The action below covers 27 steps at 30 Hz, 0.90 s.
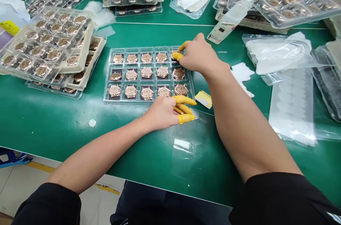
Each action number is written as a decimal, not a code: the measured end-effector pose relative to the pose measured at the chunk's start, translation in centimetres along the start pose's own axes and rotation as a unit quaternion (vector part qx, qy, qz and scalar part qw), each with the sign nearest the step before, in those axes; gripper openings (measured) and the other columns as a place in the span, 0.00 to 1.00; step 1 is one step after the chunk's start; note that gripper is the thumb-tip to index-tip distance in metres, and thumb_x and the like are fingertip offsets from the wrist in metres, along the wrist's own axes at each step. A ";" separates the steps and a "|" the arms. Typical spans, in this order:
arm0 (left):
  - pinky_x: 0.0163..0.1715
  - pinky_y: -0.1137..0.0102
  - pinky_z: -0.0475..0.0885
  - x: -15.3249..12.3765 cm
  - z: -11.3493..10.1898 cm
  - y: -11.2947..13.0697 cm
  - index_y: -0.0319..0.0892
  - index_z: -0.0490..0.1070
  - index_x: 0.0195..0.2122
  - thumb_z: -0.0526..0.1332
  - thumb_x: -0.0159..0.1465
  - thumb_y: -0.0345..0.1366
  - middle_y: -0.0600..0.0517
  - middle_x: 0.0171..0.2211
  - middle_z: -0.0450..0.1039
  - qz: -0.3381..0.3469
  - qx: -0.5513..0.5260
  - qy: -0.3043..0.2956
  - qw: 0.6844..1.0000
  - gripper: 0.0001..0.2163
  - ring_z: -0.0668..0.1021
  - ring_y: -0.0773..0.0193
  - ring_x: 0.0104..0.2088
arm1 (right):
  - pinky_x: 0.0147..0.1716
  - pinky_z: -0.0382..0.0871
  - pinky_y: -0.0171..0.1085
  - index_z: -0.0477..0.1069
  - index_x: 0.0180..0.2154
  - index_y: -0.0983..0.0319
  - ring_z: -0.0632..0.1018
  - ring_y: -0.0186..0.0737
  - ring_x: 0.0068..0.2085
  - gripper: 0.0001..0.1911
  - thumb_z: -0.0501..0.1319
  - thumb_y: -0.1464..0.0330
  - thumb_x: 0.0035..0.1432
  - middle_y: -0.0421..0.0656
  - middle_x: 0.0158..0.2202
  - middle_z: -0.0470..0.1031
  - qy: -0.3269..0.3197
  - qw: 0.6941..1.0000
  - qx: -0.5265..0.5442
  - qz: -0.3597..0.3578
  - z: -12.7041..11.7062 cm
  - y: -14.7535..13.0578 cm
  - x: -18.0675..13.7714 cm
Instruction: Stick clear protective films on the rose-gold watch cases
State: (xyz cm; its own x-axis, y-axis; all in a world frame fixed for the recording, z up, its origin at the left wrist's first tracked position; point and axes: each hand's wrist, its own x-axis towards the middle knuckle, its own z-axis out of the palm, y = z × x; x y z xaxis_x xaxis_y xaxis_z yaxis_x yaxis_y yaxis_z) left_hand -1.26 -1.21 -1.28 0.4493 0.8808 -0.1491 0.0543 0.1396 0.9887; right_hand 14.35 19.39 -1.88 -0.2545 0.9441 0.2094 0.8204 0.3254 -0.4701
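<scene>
In the head view, a clear compartment tray (128, 102) lies flat on the green surface (66, 122), squarely in front of the person, likely so that both hands can reach every row. The right hand (197, 53) comes over the tray's right edge to the far right-hand compartment, where the watch piece (174, 54) sits. Its thumb and forefinger stand narrow at that piece, presumably because a fingertip approach spares the neighbours; whether they grip it or only touch it cannot be told. The left hand (163, 113) lies at the near edge, its fingers loosely curled and slightly parted, perhaps to steady the tray. Something clear shows by their tips, but whether it is held cannot be told. Yellow finger covers (186, 118) sheathe fingers on both hands, probably to keep the metal free of marks.

The watch piece is partly hidden by the fingers. Its visible part is rose-gold and shiny, like the other round pieces (146, 72) in the tray, which have short lugs and dark markings on their upward sides. Stacked trays (46, 44) of similar pieces stand to the left.
</scene>
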 end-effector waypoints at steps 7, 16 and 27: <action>0.45 0.71 0.85 -0.2 -0.1 0.0 0.39 0.80 0.52 0.71 0.60 0.27 0.48 0.40 0.87 0.009 0.011 0.001 1.000 0.18 0.88 0.66 0.39 | 0.42 0.72 0.55 0.73 0.33 0.58 0.74 0.50 0.39 0.17 0.78 0.62 0.49 0.46 0.34 0.70 -0.081 0.990 0.110 0.019 -2.2 -1.8 0.4; 0.40 0.72 0.81 0.4 0.2 -0.3 0.40 0.78 0.57 0.79 0.51 0.32 0.50 0.36 0.85 0.005 -0.038 0.061 0.997 0.30 0.85 0.67 0.35 | 0.25 0.48 0.37 0.75 0.41 0.54 0.64 0.35 0.25 0.25 0.79 0.64 0.40 0.37 0.25 0.74 0.005 0.876 0.445 0.185 -7.8 -6.8 -12.8; 0.33 0.77 0.77 -0.3 0.0 0.1 0.41 0.79 0.54 0.77 0.49 0.33 0.58 0.29 0.78 0.041 -0.019 0.069 0.997 0.29 0.80 0.72 0.29 | 0.24 0.48 0.35 0.74 0.45 0.58 0.60 0.30 0.22 0.35 0.81 0.50 0.40 0.34 0.23 0.69 -0.141 0.811 0.504 0.260 -6.1 -7.4 -19.5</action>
State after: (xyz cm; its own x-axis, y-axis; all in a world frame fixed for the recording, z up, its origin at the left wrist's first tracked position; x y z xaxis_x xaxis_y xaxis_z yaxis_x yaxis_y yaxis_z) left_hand -1.32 -1.45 -1.19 0.3230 0.9437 -0.0717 -0.0117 0.0797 0.9967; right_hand 16.35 -1.76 2.75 -0.2311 0.8956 -0.3802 0.0543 -0.3783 -0.9241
